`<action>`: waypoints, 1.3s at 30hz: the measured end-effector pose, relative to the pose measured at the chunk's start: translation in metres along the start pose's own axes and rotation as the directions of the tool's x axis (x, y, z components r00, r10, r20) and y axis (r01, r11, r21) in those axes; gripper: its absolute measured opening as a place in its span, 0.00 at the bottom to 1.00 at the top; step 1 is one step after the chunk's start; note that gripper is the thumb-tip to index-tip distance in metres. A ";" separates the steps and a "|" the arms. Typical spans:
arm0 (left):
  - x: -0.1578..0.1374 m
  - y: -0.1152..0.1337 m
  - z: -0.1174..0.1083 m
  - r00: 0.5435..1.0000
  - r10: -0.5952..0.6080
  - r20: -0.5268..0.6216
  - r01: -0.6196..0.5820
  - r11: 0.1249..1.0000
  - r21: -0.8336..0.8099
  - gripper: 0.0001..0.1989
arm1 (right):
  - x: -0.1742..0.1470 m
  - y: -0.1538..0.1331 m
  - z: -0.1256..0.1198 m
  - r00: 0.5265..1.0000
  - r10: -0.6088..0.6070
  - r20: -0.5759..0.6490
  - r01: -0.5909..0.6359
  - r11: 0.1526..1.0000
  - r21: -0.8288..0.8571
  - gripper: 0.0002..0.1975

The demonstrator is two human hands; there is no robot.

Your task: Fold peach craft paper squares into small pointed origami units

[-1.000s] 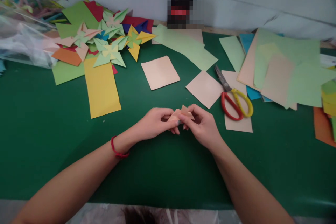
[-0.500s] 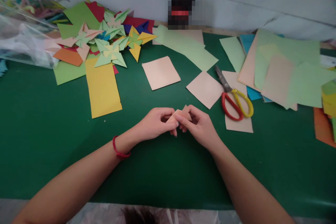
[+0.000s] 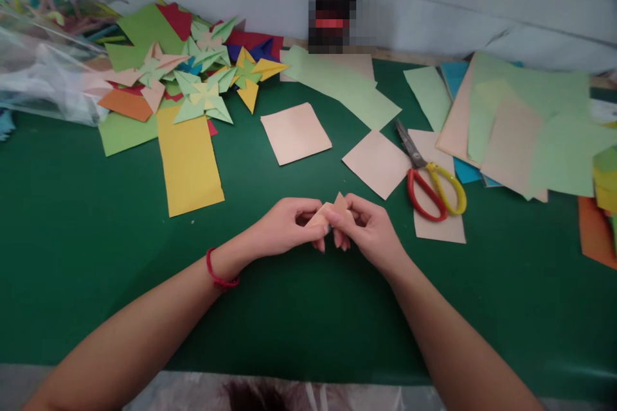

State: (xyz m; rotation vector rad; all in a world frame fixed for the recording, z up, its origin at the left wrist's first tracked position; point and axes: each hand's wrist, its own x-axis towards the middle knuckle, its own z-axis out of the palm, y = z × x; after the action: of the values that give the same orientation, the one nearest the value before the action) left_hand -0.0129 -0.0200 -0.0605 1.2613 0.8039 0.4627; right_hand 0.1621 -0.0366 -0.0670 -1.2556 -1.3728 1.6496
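Observation:
A small piece of folded pink paper (image 3: 341, 204) is pinched between both hands above the green table. My left hand (image 3: 294, 223) grips its left side, thumb on top. At the right side my right hand (image 3: 369, 226) is closed on the same paper, with its thumb lying across the fold. One pointed flap stands up between the hands; the fingers hide the lower part. Just beyond are a pink square stack (image 3: 295, 133) and another pink square (image 3: 376, 164). Scissors (image 3: 427, 173) with one red and one yellow handle lie to the right, partly over a pink sheet (image 3: 439, 231).
A yellow sheet (image 3: 190, 167) lies to the left. Folded paper stars (image 3: 205, 96) are heaped at the back left, beside a clear plastic bag (image 3: 48, 77). Green, pink and blue sheets (image 3: 525, 135) overlap at the right. A wall (image 3: 457, 0) runs behind the green table (image 3: 308, 308).
My right thumb and fingers have shifted slightly right along the folded paper, and its pointed flap now stands more upright. My left hand stays nearly still.

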 end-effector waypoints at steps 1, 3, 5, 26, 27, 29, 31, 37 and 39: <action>0.000 0.000 0.000 1.000 0.003 0.008 -0.003 1.000 -0.005 0.06 | 0.000 0.000 0.000 1.000 0.005 0.011 -0.005 1.000 0.022 0.13; 0.000 0.000 0.000 1.000 0.005 0.018 -0.005 1.000 -0.008 0.06 | 0.001 0.000 0.001 1.000 0.007 0.019 -0.008 0.999 0.046 0.13; -0.001 -0.001 0.000 1.000 0.005 0.001 -0.005 1.000 -0.001 0.05 | 0.002 0.000 0.001 1.000 -0.002 0.003 0.001 0.999 0.048 0.14; 0.000 -0.004 0.005 0.988 0.041 -0.148 -0.034 0.998 0.046 0.09 | 0.003 -0.002 0.004 0.997 -0.009 -0.073 0.006 0.999 -0.033 0.15; 0.000 -0.004 0.005 0.988 0.035 -0.150 -0.028 0.999 0.046 0.09 | 0.002 -0.002 0.003 0.997 -0.009 -0.078 0.006 0.999 -0.040 0.15; 0.001 -0.006 0.004 0.989 0.026 -0.149 -0.023 0.999 0.022 0.11 | 0.002 -0.003 0.002 0.996 -0.006 -0.089 0.002 0.999 -0.047 0.15; 0.001 -0.007 0.003 0.990 0.016 -0.144 -0.021 0.999 -0.035 0.12 | 0.002 -0.004 -0.001 0.993 -0.006 -0.119 0.000 0.999 -0.054 0.15; 0.003 -0.008 0.002 0.983 -0.013 -0.182 -0.010 0.993 -0.120 0.12 | 0.002 -0.005 -0.009 0.981 -0.025 -0.190 0.014 0.998 -0.061 0.15; 0.003 -0.008 0.002 0.976 -0.014 -0.215 -0.009 0.994 -0.106 0.13 | 0.003 -0.004 -0.009 0.981 -0.025 -0.192 0.015 0.998 -0.055 0.16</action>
State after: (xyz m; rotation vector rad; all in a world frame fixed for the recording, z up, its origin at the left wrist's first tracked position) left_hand -0.0107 -0.0215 -0.0687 1.1231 0.9509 0.6406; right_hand 0.1691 -0.0300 -0.0636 -1.3886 -1.3136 1.4443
